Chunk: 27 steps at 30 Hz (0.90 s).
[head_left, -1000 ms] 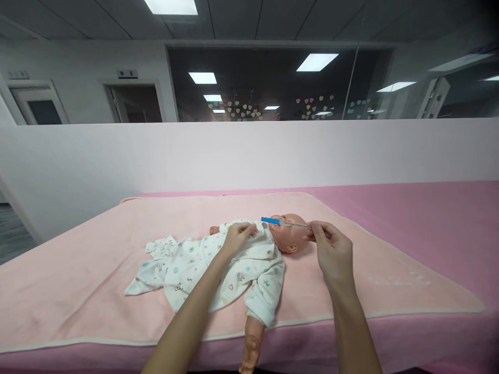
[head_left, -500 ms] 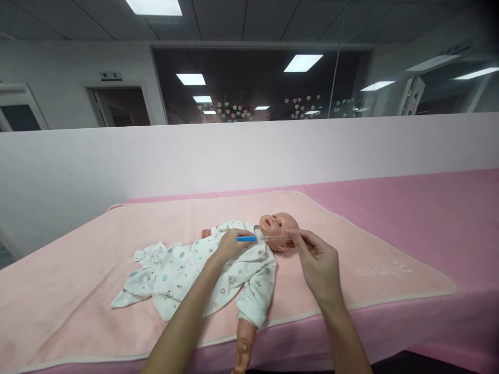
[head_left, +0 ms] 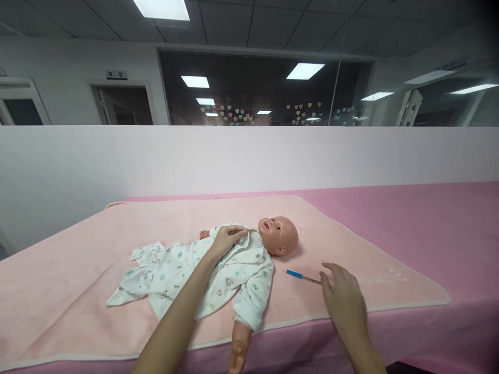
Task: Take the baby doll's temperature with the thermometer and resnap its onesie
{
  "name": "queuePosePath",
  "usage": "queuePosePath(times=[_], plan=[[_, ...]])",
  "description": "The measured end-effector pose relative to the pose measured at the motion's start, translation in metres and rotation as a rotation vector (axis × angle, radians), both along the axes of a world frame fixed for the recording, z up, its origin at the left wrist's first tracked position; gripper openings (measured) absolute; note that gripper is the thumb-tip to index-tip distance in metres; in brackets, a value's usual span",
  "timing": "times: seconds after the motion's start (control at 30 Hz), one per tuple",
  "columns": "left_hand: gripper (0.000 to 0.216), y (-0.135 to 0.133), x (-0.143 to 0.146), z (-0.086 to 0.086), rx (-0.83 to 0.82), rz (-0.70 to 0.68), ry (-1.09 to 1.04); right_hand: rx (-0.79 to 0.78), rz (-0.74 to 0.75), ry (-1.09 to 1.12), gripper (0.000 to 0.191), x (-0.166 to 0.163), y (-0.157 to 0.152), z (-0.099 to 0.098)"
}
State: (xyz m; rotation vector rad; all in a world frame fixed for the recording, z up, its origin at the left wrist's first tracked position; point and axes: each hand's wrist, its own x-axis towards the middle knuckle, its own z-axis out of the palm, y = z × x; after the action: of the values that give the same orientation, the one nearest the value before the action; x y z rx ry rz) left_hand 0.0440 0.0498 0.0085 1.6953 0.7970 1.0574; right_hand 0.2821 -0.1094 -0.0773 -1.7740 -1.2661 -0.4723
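Note:
A baby doll (head_left: pixel 278 235) lies on its back, head to the right, in a white printed baby gown (head_left: pixel 222 280). My left hand (head_left: pixel 228 240) is over the doll's chest, its fingers closed on the gown's front near the collar. To the right of the doll's shoulder, a thin glass thermometer (head_left: pixel 311 279) with a blue end (head_left: pixel 293 274) rests on the peach blanket (head_left: pixel 280 306). My right hand (head_left: pixel 345 296) is at the thermometer's right tip, thumb and forefinger apart. That tip is partly hidden by the thumb.
Beneath the blanket spreads a pink cover (head_left: pixel 429 234) over the table. A low white wall (head_left: pixel 249 158) runs along the far side. The doll's near arm (head_left: pixel 239 345) hangs over the front edge of the blanket.
My right hand has moved right and nearer, taking the thermometer from above the doll's neck down to the blanket, and its fingers have parted. My left hand stays at the chest.

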Motion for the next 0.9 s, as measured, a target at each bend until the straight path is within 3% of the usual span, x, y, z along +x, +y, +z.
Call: queuePosePath(times=[0.07,0.13,0.23,0.33,0.43,0.6,0.77,0.9], plan=[[0.032,-0.001,-0.001,0.000,-0.012,0.000,-0.004,0.016,0.136,-0.057,0.029,-0.028,0.016,0.019],[0.033,-0.001,-0.002,-0.001,-0.017,0.000,-0.020,-0.053,0.432,-0.171,0.029,-0.059,0.035,0.039],[0.037,0.000,-0.003,-0.002,-0.021,-0.009,-0.067,-0.102,0.623,-0.225,0.029,-0.094,0.069,0.062],[0.036,0.003,-0.003,-0.003,-0.038,-0.009,-0.089,-0.021,0.621,-0.163,0.019,-0.109,0.097,0.066],[0.030,0.005,-0.002,-0.004,-0.025,0.003,-0.068,0.108,0.597,-0.080,0.019,-0.112,0.109,0.055],[0.025,0.004,-0.001,-0.005,0.025,0.020,-0.038,0.240,0.576,-0.019,0.025,-0.111,0.106,0.039],[0.022,0.000,0.000,-0.001,0.116,-0.075,0.055,0.369,0.590,0.059,0.026,-0.111,0.106,0.037],[0.024,-0.004,0.000,0.002,0.151,-0.109,0.082,0.364,0.633,0.047,0.024,-0.113,0.106,0.038]])
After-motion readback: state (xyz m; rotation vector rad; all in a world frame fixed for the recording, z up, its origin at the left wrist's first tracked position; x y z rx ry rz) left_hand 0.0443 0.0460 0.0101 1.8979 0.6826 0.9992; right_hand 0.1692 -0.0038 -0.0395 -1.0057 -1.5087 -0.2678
